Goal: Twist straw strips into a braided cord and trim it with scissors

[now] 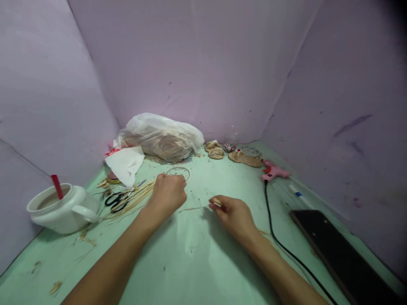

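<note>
"Lilac walls close round a pale green tabletop (pixel 190 262). What sits nearest?"

"A black phone (pixel 337 254), by the near right corner, likely put there to leave the middle free."

"And the white pot (pixel 68 216) with the red stick (pixel 57 186)?"

"Near the left edge, probably to keep it clear of the elbows."

"How are the hands?"

"The right hand (pixel 233 214) has its thumb and fingertips pinched together on a straw strand (pixel 195 208); something that thin seems to need a fine hold. Its loose end reaches toward the left edge, mid-tabletop, between the hands. The left hand (pixel 170 190) is curled nearly closed, knuckles up; I can't tell what it has hold of."

"What's beside it?"

"A straw bundle (pixel 140 197) and scissors (pixel 116 203) on the left-edge side, perhaps for easy reach, and a thin ring (pixel 178 167) just past the knuckles. Toward the right edge lie a pen (pixel 300 195) and a pink glue gun (pixel 275 171), its cord (pixel 272 231) trailing to the near edge."

"Farther?"

"White paper (pixel 127 164) by a plastic bag (pixel 168 137) at the far edge, then woven pieces (pixel 216 153) along it."

"Count them."

"Three woven pieces: two small, one long. One each of phone, pot, stick, scissors, pen, glue gun, bag. The bundled straws overlap too much to number."
</note>
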{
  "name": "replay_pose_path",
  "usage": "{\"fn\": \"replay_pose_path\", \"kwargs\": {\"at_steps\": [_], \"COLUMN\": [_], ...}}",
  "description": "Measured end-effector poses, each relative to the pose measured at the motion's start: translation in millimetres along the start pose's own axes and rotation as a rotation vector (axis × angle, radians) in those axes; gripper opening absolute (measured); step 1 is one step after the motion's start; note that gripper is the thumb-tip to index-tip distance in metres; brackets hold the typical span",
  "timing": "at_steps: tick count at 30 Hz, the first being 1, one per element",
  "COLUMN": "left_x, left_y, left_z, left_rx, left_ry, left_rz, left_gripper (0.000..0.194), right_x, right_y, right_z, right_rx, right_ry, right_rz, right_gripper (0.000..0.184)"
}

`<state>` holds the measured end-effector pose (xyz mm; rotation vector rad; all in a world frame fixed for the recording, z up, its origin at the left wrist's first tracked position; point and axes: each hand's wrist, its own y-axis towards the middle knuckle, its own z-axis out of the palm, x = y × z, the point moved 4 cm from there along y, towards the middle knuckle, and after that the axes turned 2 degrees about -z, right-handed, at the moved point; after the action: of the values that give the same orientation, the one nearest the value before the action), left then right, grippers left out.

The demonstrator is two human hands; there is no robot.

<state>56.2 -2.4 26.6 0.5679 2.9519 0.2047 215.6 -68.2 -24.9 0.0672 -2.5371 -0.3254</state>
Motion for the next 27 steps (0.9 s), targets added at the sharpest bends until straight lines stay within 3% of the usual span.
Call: {"fn": "replay_pose_path", "kwargs": {"at_steps": [3,6,10,12,14,16,19,22,27], "left_x": [19,40,60,66,70,70,62,49,34], "left_y": [1,0,-9,-15,-22,-28,-29,-24,-15], "left_z": [-18.4,-37.2,-64.7,-80.3,-94.1,-102.0,-100.3,-93.1,-94.8], "left_rx": [-0.072,-0.144,-0.261,-0.33,-0.406,-0.453,-0.407,-0.336,-0.328], "left_ry": [-0.067,-0.146,-0.242,-0.304,-0.362,-0.401,-0.418,-0.43,-0.41], "left_rz": [-0.071,-0.122,-0.181,-0.189,-0.201,-0.21,-0.143,-0.048,-0.013], "left_gripper": [0.027,0.025,0.023,0.022,0.021,0.021,0.02,0.021,0.021], "right_x": [24,34,48,69,103,128,124,85,39], "right_y": [13,27,25,7,-22,-42,-32,2,27], "right_z": [19,32,31,26,27,18,-2,-38,-81], "right_rx": [0.203,0.346,0.364,0.392,0.651,0.711,0.547,0.094,-0.279], "right_ry": [-0.175,-0.332,-0.399,-0.365,-0.057,0.143,0.131,0.0,0.222], "right_rz": [-0.151,-0.206,-0.187,-0.204,-0.4,-0.515,-0.434,-0.199,-0.03], "right_gripper": [0.02,0.019,0.018,0.017,0.013,0.015,0.017,0.015,0.031]}}
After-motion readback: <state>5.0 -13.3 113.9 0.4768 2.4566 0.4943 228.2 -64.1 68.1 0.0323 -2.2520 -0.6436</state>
